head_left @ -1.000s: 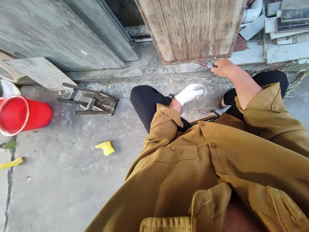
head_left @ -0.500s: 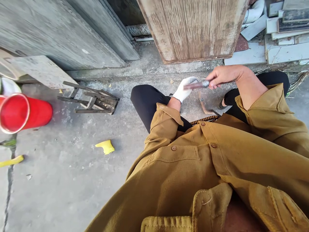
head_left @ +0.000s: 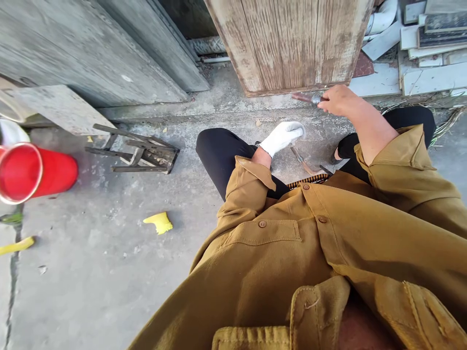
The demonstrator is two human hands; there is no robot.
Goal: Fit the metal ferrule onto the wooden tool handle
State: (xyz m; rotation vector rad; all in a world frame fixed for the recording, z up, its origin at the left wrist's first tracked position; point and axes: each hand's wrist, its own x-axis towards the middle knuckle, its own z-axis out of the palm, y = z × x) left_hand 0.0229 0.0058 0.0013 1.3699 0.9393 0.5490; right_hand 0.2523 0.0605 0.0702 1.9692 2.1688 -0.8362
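Note:
My right hand [head_left: 337, 99] is bare and closed round a brown stick-like tool [head_left: 302, 97] with silvery wire wound about it near my fingers. The tool points left, close to the lower edge of a wooden panel. My left hand [head_left: 282, 137], in a white glove, is lower and to the left, its fingers curled in; what they hold, if anything, is hidden. Just below the glove, a thin wooden-handled tool [head_left: 305, 166] slants down toward my lap, a dark piece at its lower end. Whether the glove touches it, I cannot tell.
A small dark wooden stool [head_left: 142, 150] lies on its side at left. Beyond it are a red bucket [head_left: 60, 167] and a leaning board [head_left: 65, 108]. A yellow scrap [head_left: 159, 222] lies on the concrete. The weathered wooden panel [head_left: 288, 43] and stacked tiles [head_left: 434, 78] are ahead.
My right hand has moved forward and away from the glove, taking the wire-wound tool with it. The tool below the glove now slants more to the left at its upper end.

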